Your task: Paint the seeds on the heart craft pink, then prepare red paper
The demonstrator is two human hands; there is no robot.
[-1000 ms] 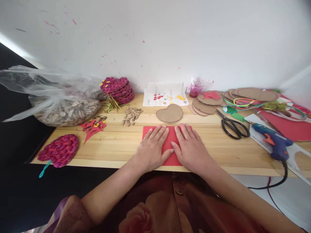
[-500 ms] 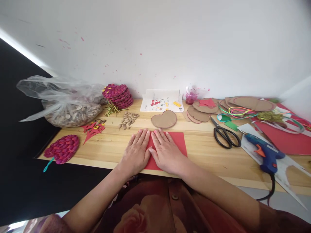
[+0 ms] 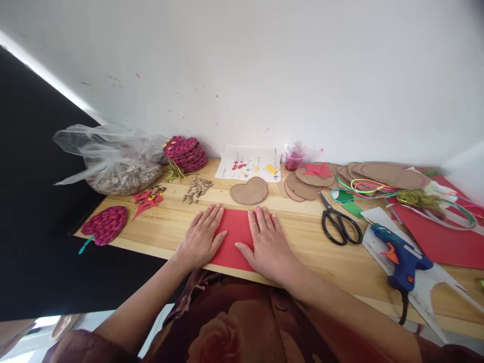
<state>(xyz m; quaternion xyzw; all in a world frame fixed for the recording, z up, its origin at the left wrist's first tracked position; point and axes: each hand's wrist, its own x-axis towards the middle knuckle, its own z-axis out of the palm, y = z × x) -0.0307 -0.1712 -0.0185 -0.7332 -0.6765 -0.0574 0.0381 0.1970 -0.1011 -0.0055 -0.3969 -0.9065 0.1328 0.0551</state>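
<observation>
A red paper sheet (image 3: 234, 237) lies flat near the front edge of the wooden table (image 3: 302, 237). My left hand (image 3: 200, 237) rests palm down on the sheet's left edge, fingers stretched out. My right hand (image 3: 266, 239) presses flat on its right part, fingers spread. Red paper shows between the two hands. A heart-shaped cardboard piece (image 3: 249, 191) lies just beyond the sheet.
Black scissors (image 3: 338, 222) and a blue glue gun (image 3: 401, 257) lie to the right. Cardboard hearts (image 3: 310, 179), coloured cords (image 3: 366, 186) and red sheets (image 3: 438, 232) are at the back right. A plastic bag of seeds (image 3: 117, 166), loose seeds (image 3: 196, 187) and purple seed hearts (image 3: 106, 224) are left.
My hands, side by side on the left part of the sheet half a second ago, have slid apart, the right one going right. The camera view has shifted.
</observation>
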